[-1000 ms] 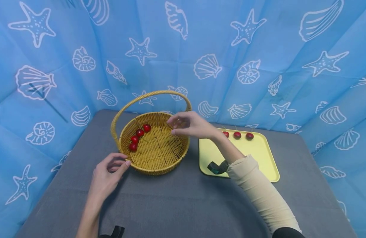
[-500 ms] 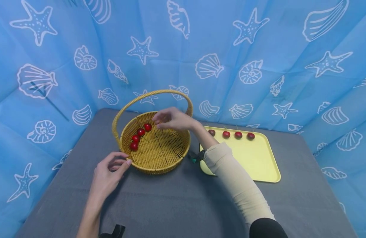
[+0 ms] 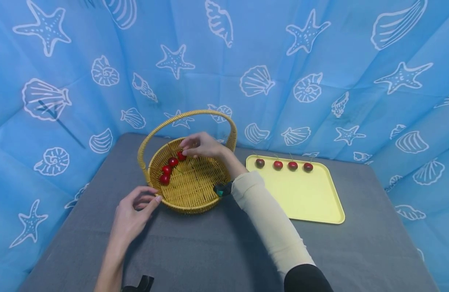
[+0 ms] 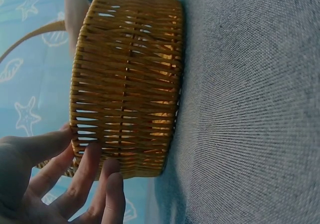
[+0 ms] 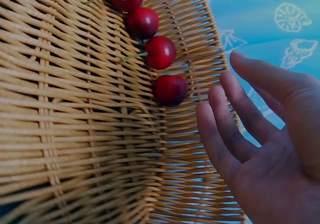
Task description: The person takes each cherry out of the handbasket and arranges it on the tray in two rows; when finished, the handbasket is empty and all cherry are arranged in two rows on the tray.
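A round woven basket (image 3: 195,209) with a tall arched handle stands on the table. Several red cherries (image 3: 166,170) with green stems lie in a curved row along its left inner wall. My left hand (image 3: 131,217) holds the basket's near left rim, thumb at the rim and fingers against the outer wall, as the left wrist view shows. Over the basket's far side is my right hand (image 3: 206,146), its fingertips close by the farthest cherry (image 5: 170,90). In the right wrist view its fingers are loosely extended, apart from that cherry, and nothing is between them.
To the right of the basket lies a yellow tray (image 3: 308,198), with several dark red cherries (image 3: 277,165) in a row along its far edge. The basket handle (image 3: 188,114) arches above the right hand. A blue shell-print curtain (image 3: 217,73) hangs behind the grey table.
My right hand has moved left from the basket's right side to near the farthest cherry. Its arm has uncovered the leftmost tray cherry. The left hand stays at the rim.
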Motion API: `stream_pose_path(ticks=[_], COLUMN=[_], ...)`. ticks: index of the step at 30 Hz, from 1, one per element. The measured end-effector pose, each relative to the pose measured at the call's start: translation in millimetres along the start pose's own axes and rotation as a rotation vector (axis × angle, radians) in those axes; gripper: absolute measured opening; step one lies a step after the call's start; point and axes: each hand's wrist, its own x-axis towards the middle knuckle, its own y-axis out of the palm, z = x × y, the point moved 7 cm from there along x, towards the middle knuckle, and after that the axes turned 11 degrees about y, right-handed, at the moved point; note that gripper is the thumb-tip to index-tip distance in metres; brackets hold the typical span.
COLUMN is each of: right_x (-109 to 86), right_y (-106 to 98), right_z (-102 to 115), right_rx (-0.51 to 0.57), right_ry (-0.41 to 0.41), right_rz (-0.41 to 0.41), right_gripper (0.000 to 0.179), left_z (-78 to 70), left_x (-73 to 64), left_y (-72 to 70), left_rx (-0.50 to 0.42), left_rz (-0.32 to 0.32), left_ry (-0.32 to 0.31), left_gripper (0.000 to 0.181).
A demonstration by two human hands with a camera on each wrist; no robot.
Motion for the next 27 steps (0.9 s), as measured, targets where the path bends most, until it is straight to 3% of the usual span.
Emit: stream_pose_path(ticks=[11, 20, 27], right_x=[9.4, 13.9, 11.9], right_y=[10.8, 24.7, 29.3], right_z=[-17.0, -24.6, -26.8], right_rx=[-0.162, -0.226, -0.211], right_ry=[0.063, 0.087, 0.125], right_rz=[0.021, 0.089, 0.115], right_gripper=[0.04, 0.049, 0.044], left_z=[-3.2, -3.5, -3.2], left_x=[-1.6, -1.0, -1.0], left_y=[-0.7, -0.9, 0.0], left_rx=[-0.009, 0.0, -0.008], left_rz=[-0.022, -0.027, -0.014], left_ry=[0.039, 0.041, 0.051], left_gripper=[0.033, 0.032, 0.033])
